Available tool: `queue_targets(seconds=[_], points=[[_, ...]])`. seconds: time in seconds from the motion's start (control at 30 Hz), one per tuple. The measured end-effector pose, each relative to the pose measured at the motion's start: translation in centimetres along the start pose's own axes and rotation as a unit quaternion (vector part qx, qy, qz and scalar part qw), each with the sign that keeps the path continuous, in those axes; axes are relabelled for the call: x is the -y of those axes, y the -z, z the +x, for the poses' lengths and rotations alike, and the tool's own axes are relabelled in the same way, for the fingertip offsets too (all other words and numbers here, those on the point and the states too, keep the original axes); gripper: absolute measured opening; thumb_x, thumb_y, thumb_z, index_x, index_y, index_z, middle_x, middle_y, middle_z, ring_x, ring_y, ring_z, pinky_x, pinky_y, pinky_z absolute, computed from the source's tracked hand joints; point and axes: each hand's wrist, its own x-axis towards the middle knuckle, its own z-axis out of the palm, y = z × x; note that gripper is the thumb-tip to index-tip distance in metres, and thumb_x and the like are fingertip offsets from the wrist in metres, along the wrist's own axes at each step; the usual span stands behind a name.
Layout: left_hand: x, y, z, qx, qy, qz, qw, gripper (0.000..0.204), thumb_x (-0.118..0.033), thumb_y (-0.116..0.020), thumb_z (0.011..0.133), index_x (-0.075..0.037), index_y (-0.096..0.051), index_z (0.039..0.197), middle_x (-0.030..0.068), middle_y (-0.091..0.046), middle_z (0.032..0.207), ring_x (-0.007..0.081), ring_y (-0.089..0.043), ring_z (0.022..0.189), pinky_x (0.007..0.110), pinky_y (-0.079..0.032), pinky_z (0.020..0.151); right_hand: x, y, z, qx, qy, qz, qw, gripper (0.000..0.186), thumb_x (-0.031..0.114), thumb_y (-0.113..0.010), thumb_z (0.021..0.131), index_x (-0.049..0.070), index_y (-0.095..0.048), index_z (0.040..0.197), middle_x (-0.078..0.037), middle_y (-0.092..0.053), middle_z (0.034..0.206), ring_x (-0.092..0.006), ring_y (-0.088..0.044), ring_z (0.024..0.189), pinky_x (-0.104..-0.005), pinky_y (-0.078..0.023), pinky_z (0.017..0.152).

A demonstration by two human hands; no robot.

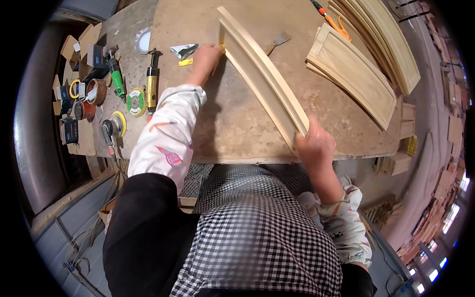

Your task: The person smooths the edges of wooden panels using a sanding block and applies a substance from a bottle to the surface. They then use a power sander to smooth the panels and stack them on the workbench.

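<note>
Curved pale wood moulding [262, 74], lying diagonally on the workbench [227, 123], is gripped at its far end by the left hand [207, 55] and at its near end by the right hand [314, 143]; judged light, stiff, best held endwise.

Left hand [207, 55] grips the far end of a curved wooden moulding [262, 74]; right hand [314, 143] clamps its near end at the worktop [232, 123] front edge. I see curved panels [352, 74] stacked toward the right edge, sanders [148, 81] at the left.
</note>
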Motion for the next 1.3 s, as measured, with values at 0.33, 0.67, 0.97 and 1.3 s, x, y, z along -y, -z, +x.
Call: queue_targets(seconds=[0.33,0.67,0.97,1.3], points=[[-2.1,-12.5,-26.3,0.312,-0.055,-0.031,0.948,0.027,-0.027,-0.056,0.088,-0.003,-0.070,0.089,0.0210,-0.068,0.092,0.0402,-0.063,0.087,0.049,-0.050,0.079,1.1,-0.2,-1.0,-0.004,-0.020,-0.017,1.000,0.030,0.011,-0.064,0.072,0.005,-0.056,0.100,-0.019,-0.065,0.069,-0.0413,-0.065,0.065,-0.0506,-0.052,0.061],[-1.7,-4.5,-16.3,0.259,-0.027,-0.364,0.894,0.025,-0.021,-0.056,0.097,0.000,-0.069,0.101,0.0074,-0.069,0.096,0.0179,-0.062,0.089,0.031,-0.049,0.081,-0.9,1.5,-3.1,-0.104,-0.068,0.197,0.973,0.045,0.015,-0.073,0.071,0.004,-0.063,0.113,-0.019,-0.070,0.084,-0.0357,-0.069,0.078,-0.0436,-0.053,0.074],[-11.4,-1.0,-8.2,0.278,-0.419,-0.035,0.864,0.029,-0.025,-0.058,0.091,-0.009,-0.067,0.113,0.0075,-0.067,0.116,0.0276,-0.057,0.111,0.038,-0.045,0.097,-0.2,15.1,-1.7,-0.157,0.007,0.682,0.714,0.087,0.073,-0.033,0.094,0.003,-0.043,0.145,-0.010,-0.051,0.142,-0.0238,-0.048,0.130,-0.0393,-0.037,0.110],[-5.5,-3.9,-11.4,0.192,-0.221,-0.043,0.955,0.023,-0.025,-0.060,0.087,-0.006,-0.069,0.096,0.0152,-0.069,0.088,0.0340,-0.064,0.083,0.041,-0.049,0.074,7.6,25.0,3.6,0.039,-0.046,0.416,0.907,0.074,0.007,-0.065,0.084,-0.004,-0.032,0.150,-0.016,-0.054,0.134,-0.0227,-0.055,0.119,-0.0321,-0.042,0.102]])
